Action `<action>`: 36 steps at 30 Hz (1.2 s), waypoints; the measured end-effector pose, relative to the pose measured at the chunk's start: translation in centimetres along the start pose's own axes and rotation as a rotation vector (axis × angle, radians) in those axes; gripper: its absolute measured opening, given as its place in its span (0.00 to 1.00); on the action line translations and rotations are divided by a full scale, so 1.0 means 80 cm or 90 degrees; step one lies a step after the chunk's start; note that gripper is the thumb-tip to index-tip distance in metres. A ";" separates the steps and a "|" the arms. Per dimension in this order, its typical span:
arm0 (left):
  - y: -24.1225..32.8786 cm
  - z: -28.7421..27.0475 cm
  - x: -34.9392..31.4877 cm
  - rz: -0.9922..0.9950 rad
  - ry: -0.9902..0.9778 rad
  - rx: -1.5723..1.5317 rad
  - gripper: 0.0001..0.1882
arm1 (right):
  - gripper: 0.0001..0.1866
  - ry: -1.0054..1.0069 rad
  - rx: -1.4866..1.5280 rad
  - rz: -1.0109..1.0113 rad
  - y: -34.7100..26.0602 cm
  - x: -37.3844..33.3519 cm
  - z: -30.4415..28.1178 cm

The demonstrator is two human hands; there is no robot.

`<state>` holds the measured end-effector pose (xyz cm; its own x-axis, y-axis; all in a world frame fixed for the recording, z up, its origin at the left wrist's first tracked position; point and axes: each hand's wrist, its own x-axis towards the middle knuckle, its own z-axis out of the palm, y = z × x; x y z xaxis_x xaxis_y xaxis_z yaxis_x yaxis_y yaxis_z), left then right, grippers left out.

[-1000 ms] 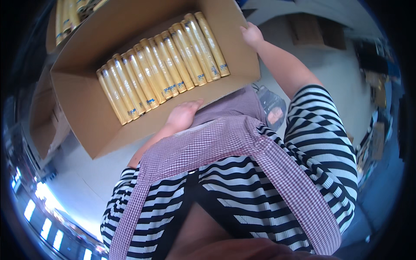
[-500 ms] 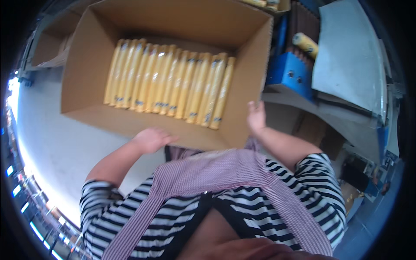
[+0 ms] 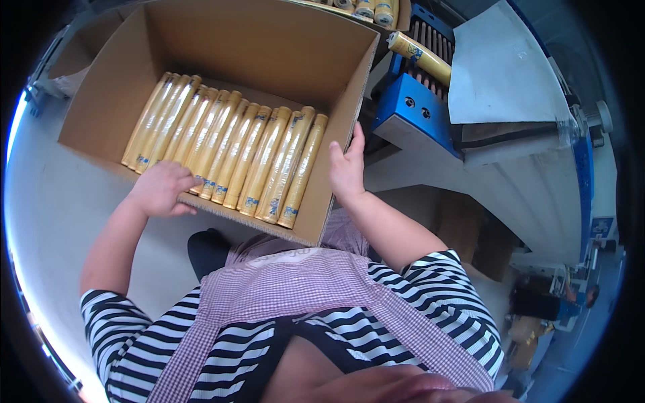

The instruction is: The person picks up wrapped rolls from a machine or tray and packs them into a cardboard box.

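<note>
In front of me is a deep, open cardboard box (image 3: 235,50). A row of long yellow tubes (image 3: 222,151) in clear wrap, with blue print near their ends, lies side by side on its bottom. My left hand (image 3: 161,190) is closed over the box's near wall, its fingertips inside beside the tube ends and its thumb outside. At the right wall my right hand (image 3: 348,166) grips the edge, thumb on the inner side and fingers behind the cardboard. Neither hand holds a tube.
Right of the box stands a blue-framed machine with a bed of rollers (image 3: 411,101); one yellow tube (image 3: 422,59) lies across it. A pale sheet (image 3: 507,67) covers part of it. Another carton (image 3: 396,13) with tubes is behind. A person (image 3: 554,299) is far right.
My left hand has gone from flat outside the near wall to fingers hooked over it. My right hand has its thumb over the right wall. The box sits further left in view.
</note>
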<state>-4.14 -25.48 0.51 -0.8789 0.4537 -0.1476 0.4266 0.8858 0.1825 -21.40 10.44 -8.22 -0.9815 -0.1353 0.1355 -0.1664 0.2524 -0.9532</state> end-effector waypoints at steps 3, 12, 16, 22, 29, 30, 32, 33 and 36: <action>0.017 0.003 -0.013 -0.061 0.083 0.049 0.32 | 0.37 0.020 -0.138 -0.160 -0.020 0.001 -0.009; 0.032 0.017 -0.016 -0.212 0.032 0.016 0.28 | 0.32 0.045 -0.538 -0.265 -0.127 0.233 -0.127; 0.030 0.023 -0.026 -0.224 0.046 0.009 0.29 | 0.28 -0.056 -0.698 -0.068 -0.142 0.310 -0.157; 0.042 0.018 -0.021 -0.195 0.094 -0.011 0.30 | 0.36 -0.071 -0.856 -0.009 -0.082 0.401 -0.158; 0.043 0.020 -0.024 -0.204 0.092 -0.060 0.30 | 0.34 -0.026 -0.723 -0.520 -0.182 0.307 -0.036; 0.040 0.016 -0.019 -0.202 0.083 -0.060 0.30 | 0.34 -0.014 -0.585 -0.635 -0.207 0.279 -0.015; 0.038 0.005 -0.015 -0.219 0.056 -0.053 0.30 | 0.36 0.024 -0.447 -0.780 -0.243 0.228 0.042; 0.030 0.005 -0.015 -0.212 0.034 -0.070 0.34 | 0.37 0.040 -0.377 -0.831 -0.264 0.191 0.065; 0.020 -0.008 -0.013 -0.154 0.056 -0.118 0.39 | 0.39 0.007 -0.245 -0.871 -0.279 0.126 0.129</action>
<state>-2.73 -24.61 1.61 -0.9687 0.2142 -0.1252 0.1636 0.9308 0.3268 -26.62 -6.43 11.68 -0.0284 -0.4743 0.8799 -0.9834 0.1711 0.0605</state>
